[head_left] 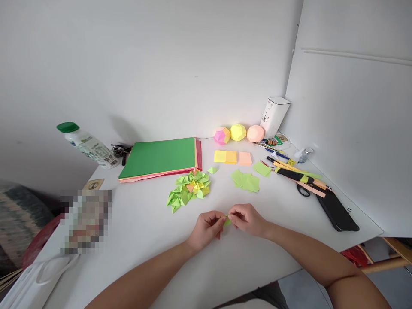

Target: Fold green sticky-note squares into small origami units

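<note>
My left hand and my right hand meet over the white table, both pinching one small green folded paper piece between their fingertips. Just beyond them lies a heap of folded green, yellow and orange paper units. A loose spread of green paper squares lies to the right of the heap. Further back sit yellow and orange note pads and three paper balls in pink, yellow and peach.
A stack of coloured paper with green on top lies at the back left, beside a green-capped bottle and keys. Pens, scissors, a black case and a white box fill the right corner.
</note>
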The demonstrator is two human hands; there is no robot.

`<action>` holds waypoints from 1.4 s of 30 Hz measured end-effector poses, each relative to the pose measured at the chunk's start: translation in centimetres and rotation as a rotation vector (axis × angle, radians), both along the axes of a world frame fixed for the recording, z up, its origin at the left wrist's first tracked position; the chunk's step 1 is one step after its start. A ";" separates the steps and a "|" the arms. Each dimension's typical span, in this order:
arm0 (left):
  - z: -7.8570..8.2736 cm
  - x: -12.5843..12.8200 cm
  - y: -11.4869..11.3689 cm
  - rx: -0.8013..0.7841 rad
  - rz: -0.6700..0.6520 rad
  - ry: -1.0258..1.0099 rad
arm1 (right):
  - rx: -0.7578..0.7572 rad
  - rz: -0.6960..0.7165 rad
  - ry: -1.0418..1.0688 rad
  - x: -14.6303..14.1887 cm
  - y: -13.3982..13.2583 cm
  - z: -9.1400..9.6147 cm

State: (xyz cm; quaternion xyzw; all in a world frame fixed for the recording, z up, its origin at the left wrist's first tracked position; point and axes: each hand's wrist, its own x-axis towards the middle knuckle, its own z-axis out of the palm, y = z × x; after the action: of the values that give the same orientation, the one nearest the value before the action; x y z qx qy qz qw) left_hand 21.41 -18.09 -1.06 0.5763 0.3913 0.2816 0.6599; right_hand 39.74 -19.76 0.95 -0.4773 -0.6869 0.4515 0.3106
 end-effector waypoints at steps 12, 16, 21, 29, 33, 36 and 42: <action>0.1 -0.2 -0.1 0.060 -0.043 0.089 | 0.140 0.083 -0.060 0.3 0.1 0.1; 0.2 -0.2 -0.1 0.116 -0.051 0.095 | 0.148 0.081 -0.025 0.4 -0.1 0.5; 0.4 -0.1 -0.1 0.078 0.016 0.066 | 0.262 0.067 -0.051 0.7 0.2 0.8; 1.2 -0.3 0.1 0.072 -0.114 -0.082 | 0.966 0.016 -0.478 1.1 0.7 0.6; 1.1 -0.2 0.3 -0.003 -0.071 -0.055 | 1.058 0.085 -0.581 0.7 0.5 0.6; 0.6 -0.2 0.5 -0.055 -0.039 -0.119 | 1.025 0.082 -0.509 0.6 0.4 0.4; 0.2 -0.4 0.6 -0.128 -0.039 -0.245 | 0.882 0.087 -0.303 0.8 0.6 0.2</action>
State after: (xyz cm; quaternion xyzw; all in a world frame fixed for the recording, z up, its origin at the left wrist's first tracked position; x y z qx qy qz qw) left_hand 21.03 -17.45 -0.85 0.5017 0.3140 0.3113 0.7435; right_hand 40.57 -19.17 1.16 -0.3310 -0.8701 0.0543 0.3611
